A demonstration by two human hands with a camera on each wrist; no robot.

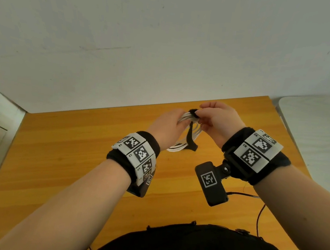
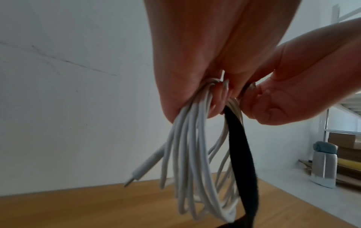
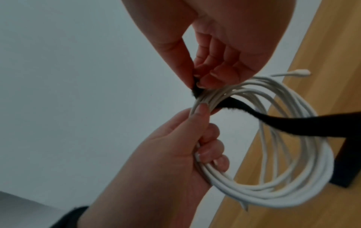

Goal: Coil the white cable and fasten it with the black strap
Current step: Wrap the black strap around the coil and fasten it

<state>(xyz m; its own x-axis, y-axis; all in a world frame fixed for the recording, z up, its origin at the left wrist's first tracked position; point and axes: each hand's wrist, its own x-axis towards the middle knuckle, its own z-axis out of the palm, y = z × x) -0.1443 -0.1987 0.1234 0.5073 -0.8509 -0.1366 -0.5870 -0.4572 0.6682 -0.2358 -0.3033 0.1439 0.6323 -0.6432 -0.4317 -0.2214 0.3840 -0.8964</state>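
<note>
Cable: white cable (image 3: 273, 182) hangs coiled in several loops above the table (image 1: 75, 166), gripped at its top.
Left hand: left hand (image 3: 175, 154) raised, fingers curled round the bundled strands.
Right hand: right hand (image 3: 224, 54) raised beside it, thumb and fingertips pinching the black strap (image 3: 293, 121) against the coil.
Strap: laid across the strands, its long tail trailing down.
</note>
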